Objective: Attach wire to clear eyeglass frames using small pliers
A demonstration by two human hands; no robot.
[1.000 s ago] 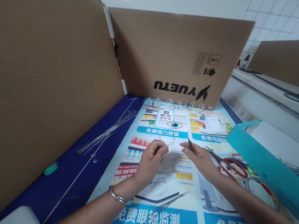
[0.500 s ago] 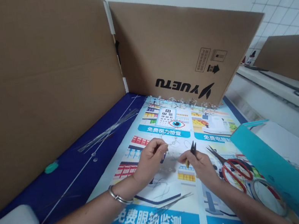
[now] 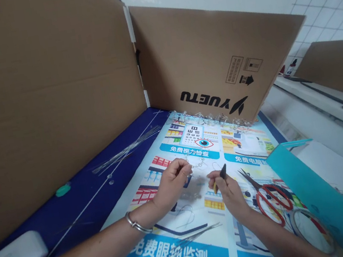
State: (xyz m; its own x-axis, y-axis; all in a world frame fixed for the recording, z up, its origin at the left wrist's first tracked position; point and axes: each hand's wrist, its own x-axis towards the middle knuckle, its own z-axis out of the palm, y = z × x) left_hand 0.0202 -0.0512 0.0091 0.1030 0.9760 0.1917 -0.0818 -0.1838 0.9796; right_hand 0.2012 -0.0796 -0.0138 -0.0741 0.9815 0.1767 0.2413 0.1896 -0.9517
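1. A thin beaded wire strand [image 3: 199, 164] is pinched near one end by the left hand [image 3: 173, 185], its fingers closed narrowly together (the exact point of the grip is partly hidden by them).
2. A pair of black-bladed thread snips [image 3: 223, 173] is held upright in the right hand [image 3: 229, 191] in a narrow grip. Its blades are now seen closed to a single point, whereas two separate tips were visible half a second ago.
3. The snips are held near the free part of the strand, with a small gap left between them. Both hands are positioned over the upper middle of a printed eye-care poster [image 3: 209, 250].
4. A loose scatter of clear plastic pieces [image 3: 191, 194] is seen on the poster, just below the strand and beside the left hand.
5. To the right of the poster's centre, a pair of red-handled scissors [image 3: 273, 203] is laid near a wire ring [image 3: 309, 230], and a teal folder [image 3: 322, 195] overlaps the poster's right edge.
6. Along the poster's far edge, a row of clear beaded pieces [image 3: 213, 119] is lined up against a cardboard panel [image 3: 207, 51].
7. Left of the poster, a bundle of thin metal rods [image 3: 126, 153] is laid on a navy mat [image 3: 83, 192].
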